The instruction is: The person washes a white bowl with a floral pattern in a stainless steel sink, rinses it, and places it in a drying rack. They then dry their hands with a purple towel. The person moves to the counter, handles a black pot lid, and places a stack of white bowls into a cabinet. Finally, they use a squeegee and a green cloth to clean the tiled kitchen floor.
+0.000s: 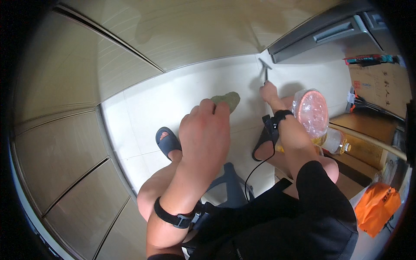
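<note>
My left hand (206, 130) is raised in the middle of the view, its back towards me. Its fingers are closed on an olive-green cloth or scouring pad (232, 100), partly hidden behind the knuckles. Farther forward and to the right, my right hand (269, 91) grips the handle of a small T-shaped scraper or squeegee (266, 67). The tool's head is near where the cabinet front meets the metal-fronted unit; whether it touches the floor I cannot tell. Pale floor tiles (182, 94) lie beneath both hands.
Glossy cabinet doors (195, 35) rise ahead and left. A metal-fronted drawer unit (325, 42) stands ahead right. At right are a plastic-wrapped pink round item (312, 112), a clear bottle (334, 141), a pole (367, 139), a cardboard box (380, 84) and an orange bag (377, 208).
</note>
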Motion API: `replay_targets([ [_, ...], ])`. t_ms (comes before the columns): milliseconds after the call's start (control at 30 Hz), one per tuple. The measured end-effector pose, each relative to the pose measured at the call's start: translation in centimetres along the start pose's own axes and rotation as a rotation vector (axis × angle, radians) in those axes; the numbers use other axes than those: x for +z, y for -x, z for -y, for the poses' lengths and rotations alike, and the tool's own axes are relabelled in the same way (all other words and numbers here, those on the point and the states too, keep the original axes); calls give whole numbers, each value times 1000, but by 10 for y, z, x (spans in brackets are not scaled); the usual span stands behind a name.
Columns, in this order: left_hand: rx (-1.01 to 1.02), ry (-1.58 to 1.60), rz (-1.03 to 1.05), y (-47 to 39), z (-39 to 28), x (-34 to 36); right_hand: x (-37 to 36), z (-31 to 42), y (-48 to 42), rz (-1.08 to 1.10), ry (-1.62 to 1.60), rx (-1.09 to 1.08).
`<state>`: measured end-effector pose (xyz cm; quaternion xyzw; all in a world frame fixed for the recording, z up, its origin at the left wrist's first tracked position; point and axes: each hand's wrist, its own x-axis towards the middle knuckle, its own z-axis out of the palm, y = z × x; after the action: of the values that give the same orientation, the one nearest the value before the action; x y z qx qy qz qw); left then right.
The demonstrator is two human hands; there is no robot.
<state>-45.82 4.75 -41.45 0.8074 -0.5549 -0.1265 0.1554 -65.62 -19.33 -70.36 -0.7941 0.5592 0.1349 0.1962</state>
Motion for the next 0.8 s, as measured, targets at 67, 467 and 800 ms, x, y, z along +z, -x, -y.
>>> replay_targets([
  [67, -23, -9, 13, 4, 0, 0, -7, 17, 39, 126, 60, -123],
  [467, -61, -31, 51, 15, -3, 1, -4, -29, 40, -68, -127, 157],
  [800, -36, -44, 69, 1, -8, 8, -51, -54, -46, 121, -76, 38],
])
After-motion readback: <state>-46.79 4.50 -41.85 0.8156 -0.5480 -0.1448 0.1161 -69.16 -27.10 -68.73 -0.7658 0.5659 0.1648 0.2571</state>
